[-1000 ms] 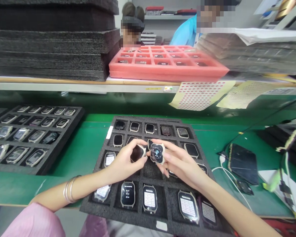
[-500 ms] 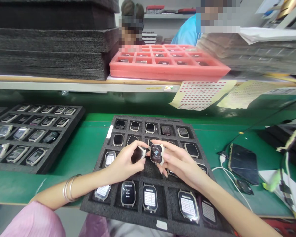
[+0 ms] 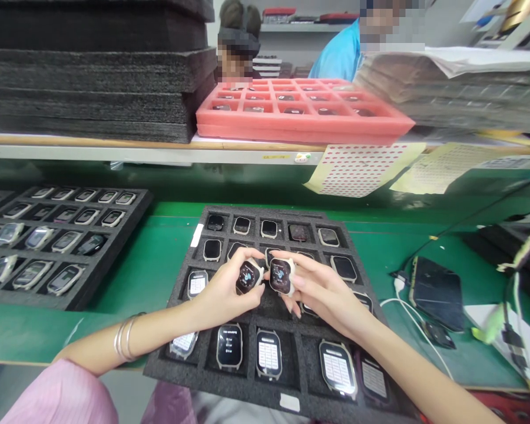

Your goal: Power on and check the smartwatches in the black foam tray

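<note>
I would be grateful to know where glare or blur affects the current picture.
Head view, left: pale reflections wash over several smartwatches in the black foam tray; head view, upper right: the translucent tray stack looks smeared; head view, centre: lit smartwatch dials show in the left hand and right hand, their small text unreadable.

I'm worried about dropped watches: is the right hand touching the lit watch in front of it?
Touching. The head view shows the right hand holding the watch by its pale side, with no visible gap.
</note>
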A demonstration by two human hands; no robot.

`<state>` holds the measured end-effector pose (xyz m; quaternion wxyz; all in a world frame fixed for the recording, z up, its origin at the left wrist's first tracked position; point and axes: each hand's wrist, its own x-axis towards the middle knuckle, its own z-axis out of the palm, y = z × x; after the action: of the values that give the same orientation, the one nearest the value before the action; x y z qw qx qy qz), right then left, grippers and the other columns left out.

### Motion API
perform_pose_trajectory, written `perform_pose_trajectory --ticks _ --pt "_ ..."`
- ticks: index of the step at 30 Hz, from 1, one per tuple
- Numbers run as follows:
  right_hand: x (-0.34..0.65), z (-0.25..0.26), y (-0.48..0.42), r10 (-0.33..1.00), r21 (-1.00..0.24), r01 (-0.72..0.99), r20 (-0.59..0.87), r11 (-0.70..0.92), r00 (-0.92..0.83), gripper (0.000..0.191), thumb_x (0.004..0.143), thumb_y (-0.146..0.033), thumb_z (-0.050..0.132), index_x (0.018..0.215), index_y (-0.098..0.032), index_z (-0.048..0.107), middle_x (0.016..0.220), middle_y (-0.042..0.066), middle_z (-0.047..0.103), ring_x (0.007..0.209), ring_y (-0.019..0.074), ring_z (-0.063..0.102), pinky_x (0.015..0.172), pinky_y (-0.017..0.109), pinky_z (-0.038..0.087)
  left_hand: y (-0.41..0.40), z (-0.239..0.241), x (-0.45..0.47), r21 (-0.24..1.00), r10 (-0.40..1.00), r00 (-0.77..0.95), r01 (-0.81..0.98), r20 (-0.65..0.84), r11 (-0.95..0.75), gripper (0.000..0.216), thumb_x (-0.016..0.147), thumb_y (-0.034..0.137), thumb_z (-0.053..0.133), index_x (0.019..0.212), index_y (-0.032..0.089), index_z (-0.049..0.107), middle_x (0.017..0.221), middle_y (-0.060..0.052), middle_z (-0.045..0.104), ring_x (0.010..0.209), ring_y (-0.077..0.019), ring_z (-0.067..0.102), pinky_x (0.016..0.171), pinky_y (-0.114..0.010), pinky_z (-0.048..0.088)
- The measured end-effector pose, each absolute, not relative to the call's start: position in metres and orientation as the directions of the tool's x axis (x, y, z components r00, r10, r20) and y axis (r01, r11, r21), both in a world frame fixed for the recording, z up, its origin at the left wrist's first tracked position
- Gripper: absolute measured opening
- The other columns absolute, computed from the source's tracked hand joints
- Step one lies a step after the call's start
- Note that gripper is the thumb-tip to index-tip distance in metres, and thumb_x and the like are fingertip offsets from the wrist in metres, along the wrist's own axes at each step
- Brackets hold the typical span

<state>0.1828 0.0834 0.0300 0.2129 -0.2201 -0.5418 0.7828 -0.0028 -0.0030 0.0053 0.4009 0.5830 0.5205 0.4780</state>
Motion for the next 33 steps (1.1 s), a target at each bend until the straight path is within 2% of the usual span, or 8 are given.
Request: perform_pose_trajectory --ticks 5,9,17,21,27,33 --pt "0.1828 0.0295 0.0838 0.571 -0.954 -0.083 -0.102 -0.289 -0.815 0.039 0.085 -0.026 0.068 0.123 -0.018 0.060 0.075 0.004 0.066 0.059 0.0156 0.064 0.050 0.025 0.050 -0.0041 0.0092 -0.0038 0.962 0.991 0.013 0.242 0.131 -0.130 0.034 0.081 0.012 0.054 0.112 0.022 0.045 0.090 -0.001 0.053 0.077 -0.0160 0.051 0.070 -0.026 0.042" --pt "0.1836 0.0296 0.0841 0.570 -0.962 -0.064 -0.103 -0.266 -0.815 0.041 0.084 -0.026 0.068 0.123 -0.016 0.061 0.072 0.003 0.066 0.053 0.0141 0.063 0.049 0.025 0.051 -0.0056 0.0122 -0.0049 0.953 0.992 0.052 0.275 0.113 -0.123 0.033 0.080 0.009 0.053 0.109 0.022 0.046 0.091 -0.001 0.053 0.079 -0.0161 0.052 0.072 -0.026 0.042" --pt "0.1850 0.0281 0.0824 0.569 -0.968 -0.072 -0.081 -0.241 -0.818 0.046 0.084 -0.028 0.069 0.127 -0.016 0.058 0.078 0.005 0.068 0.056 0.0154 0.065 0.050 0.025 0.052 -0.0047 0.0072 -0.0031 0.976 0.988 0.027 0.155 0.149 -0.151 0.041 0.081 0.010 0.055 0.117 0.023 0.040 0.094 -0.001 0.053 0.086 -0.0168 0.052 0.077 -0.027 0.042" --pt "0.1860 0.0256 0.0826 0.555 -0.976 -0.041 -0.088 -0.215 -0.827 0.042 0.086 -0.027 0.068 0.125 -0.013 0.059 0.068 0.003 0.066 0.053 0.0152 0.064 0.048 0.024 0.051 -0.0059 0.0087 -0.0037 0.978 0.992 0.058 0.172 0.114 -0.122 0.038 0.080 0.006 0.053 0.112 0.023 0.041 0.090 0.000 0.052 0.081 -0.0150 0.051 0.073 -0.026 0.040" --pt "0.1869 0.0251 0.0810 0.542 -0.978 -0.047 -0.072 -0.202 -0.837 0.037 0.085 -0.028 0.069 0.119 -0.014 0.062 0.077 0.004 0.067 0.055 0.0150 0.065 0.050 0.026 0.053 -0.0064 0.0103 -0.0030 0.984 0.993 0.037 0.129 0.115 -0.119 0.035 0.080 0.010 0.053 0.108 0.024 0.036 0.088 0.001 0.050 0.080 -0.0152 0.053 0.073 -0.027 0.040" --pt "0.1874 0.0249 0.0819 0.562 -0.984 -0.021 -0.084 -0.177 -0.823 0.037 0.086 -0.028 0.068 0.119 -0.014 0.062 0.067 0.002 0.066 0.053 0.0153 0.064 0.051 0.026 0.053 -0.0067 0.0101 -0.0025 0.981 0.993 0.033 0.159 0.111 -0.115 0.033 0.077 0.005 0.052 0.100 0.024 0.037 0.084 0.003 0.043 0.073 -0.0131 0.046 0.067 -0.025 0.037"
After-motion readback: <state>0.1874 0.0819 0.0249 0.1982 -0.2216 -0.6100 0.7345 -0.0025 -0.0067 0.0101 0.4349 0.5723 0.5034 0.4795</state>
